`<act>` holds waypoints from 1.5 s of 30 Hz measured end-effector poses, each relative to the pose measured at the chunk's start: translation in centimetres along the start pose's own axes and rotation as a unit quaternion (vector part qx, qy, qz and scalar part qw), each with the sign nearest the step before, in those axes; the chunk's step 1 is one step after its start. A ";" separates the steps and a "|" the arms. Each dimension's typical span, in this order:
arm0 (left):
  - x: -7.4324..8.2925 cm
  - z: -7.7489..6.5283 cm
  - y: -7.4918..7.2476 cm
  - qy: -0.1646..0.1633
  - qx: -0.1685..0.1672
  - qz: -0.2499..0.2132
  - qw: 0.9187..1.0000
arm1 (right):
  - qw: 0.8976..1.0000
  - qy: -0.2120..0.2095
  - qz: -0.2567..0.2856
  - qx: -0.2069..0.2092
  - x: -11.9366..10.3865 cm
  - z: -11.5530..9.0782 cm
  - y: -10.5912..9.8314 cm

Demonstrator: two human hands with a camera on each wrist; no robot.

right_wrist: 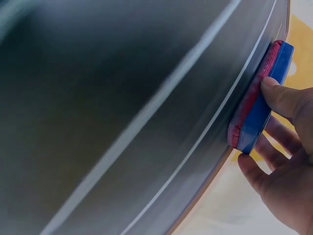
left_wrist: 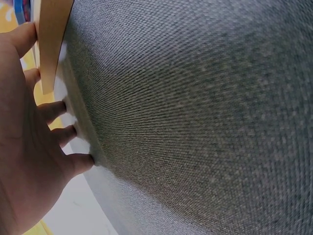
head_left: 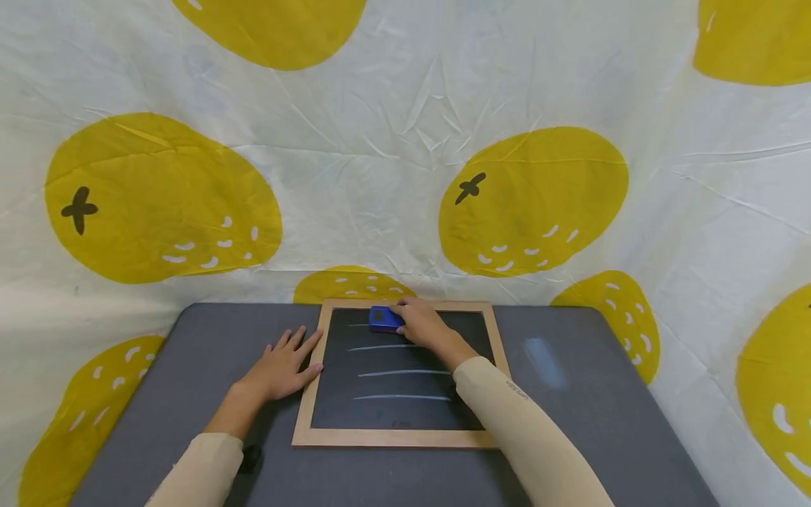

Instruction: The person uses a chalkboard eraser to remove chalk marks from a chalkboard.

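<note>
A blue chalkboard eraser (head_left: 384, 319) with a red felt underside lies against the upper part of a wood-framed chalkboard (head_left: 399, 412). My right hand (head_left: 423, 322) grips it, thumb on one side and fingers on the other in the right wrist view. Several white chalk lines (head_left: 404, 372) run across the board; the topmost is partly covered by the eraser. My left hand (head_left: 279, 370) has its fingers spread at the board's left side, with thumb and index finger touching the wooden frame (left_wrist: 51, 39) and the other fingertips on the table.
The board lies on a grey cloth-covered table (head_left: 602, 422). A pale chalky smear (head_left: 545, 362) marks the cloth right of the board. Behind the table's far edge hangs a white curtain (head_left: 355, 176) printed with yellow fruit.
</note>
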State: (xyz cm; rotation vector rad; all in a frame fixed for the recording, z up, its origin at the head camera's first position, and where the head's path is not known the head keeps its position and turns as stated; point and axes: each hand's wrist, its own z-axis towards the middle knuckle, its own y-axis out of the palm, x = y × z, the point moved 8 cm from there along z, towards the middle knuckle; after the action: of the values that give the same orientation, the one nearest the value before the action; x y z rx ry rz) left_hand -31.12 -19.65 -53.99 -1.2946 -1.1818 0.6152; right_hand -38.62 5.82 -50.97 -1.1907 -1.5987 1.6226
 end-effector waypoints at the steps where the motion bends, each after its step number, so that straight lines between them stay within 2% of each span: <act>1: 0.0 0.0 0.0 -0.001 -0.001 0.001 1.000 | 1.000 0.001 -0.003 -0.003 -0.3 0.2 0.1; 8: 0.0 0.0 -0.1 0.000 0.001 0.002 1.000 | 1.000 0.008 -0.022 -0.006 -2.3 1.6 0.4; 18: 0.2 0.1 0.2 -0.001 -0.008 0.000 1.000 | 0.999 -0.006 -0.036 -0.013 -5.2 3.2 0.6; 27: 0.4 0.0 0.2 0.002 0.000 0.000 1.000 | 0.999 0.000 -0.051 0.005 -7.1 4.4 1.2; 33: 0.2 0.0 0.2 0.000 -0.002 -0.005 1.000 | 0.999 0.010 -0.048 0.005 -7.2 4.6 1.4; 36: 0.1 0.1 0.5 -0.004 -0.010 -0.005 1.000 | 0.999 0.016 -0.036 0.004 -7.1 4.5 1.4; 45: -0.2 0.3 0.4 -0.005 -0.007 0.000 1.000 | 1.000 0.024 0.002 -0.008 -6.4 4.1 1.2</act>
State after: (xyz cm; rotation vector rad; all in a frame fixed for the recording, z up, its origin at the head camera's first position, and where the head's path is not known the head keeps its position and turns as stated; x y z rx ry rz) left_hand -31.40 -19.63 -54.48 -1.3036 -1.1963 0.6156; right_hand -39.13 -1.83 -51.31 -1.2319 -1.5825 1.5755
